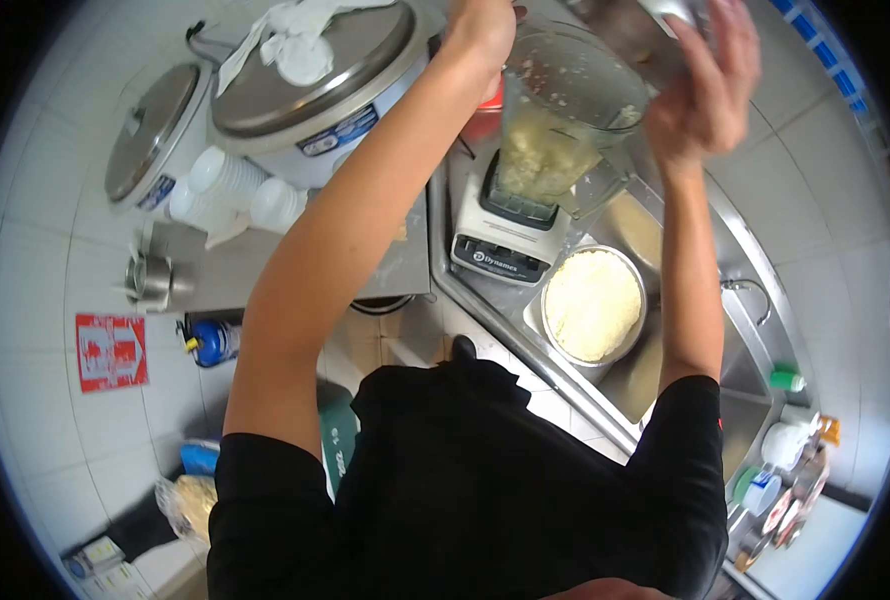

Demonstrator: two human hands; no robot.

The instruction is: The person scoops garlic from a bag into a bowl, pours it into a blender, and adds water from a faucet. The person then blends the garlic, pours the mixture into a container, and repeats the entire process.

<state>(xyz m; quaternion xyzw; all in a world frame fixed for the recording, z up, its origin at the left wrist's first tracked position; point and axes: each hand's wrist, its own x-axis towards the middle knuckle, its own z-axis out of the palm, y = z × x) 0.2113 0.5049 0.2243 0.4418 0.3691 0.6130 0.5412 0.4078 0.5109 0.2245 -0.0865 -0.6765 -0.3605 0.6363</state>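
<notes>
Your black shirt [505, 480] fills six o'clock, with both bare arms reaching up from it. At one o'clock the blender [505, 235] stands on the metal counter [465, 295], its clear jar [565, 110] part-filled with pale, lumpy food [543, 150]. Your left hand [483, 40] is at twelve, just beside the jar; the top edge cuts it off, so you cannot tell how far its fingers are open or what they hold. Your right hand [700, 100] is at two, blurred, its fingers [735, 45] parted and the thumb overlapping a metal container [630, 40] above the jar; whether they grip it, you cannot tell. At three, near the blender's base, sits a round pot [641, 300] of pale, crumbly food [593, 305]. Stacked white cups [227, 178] stand at ten, a steel-lidded cooker [315, 70] at eleven.
</notes>
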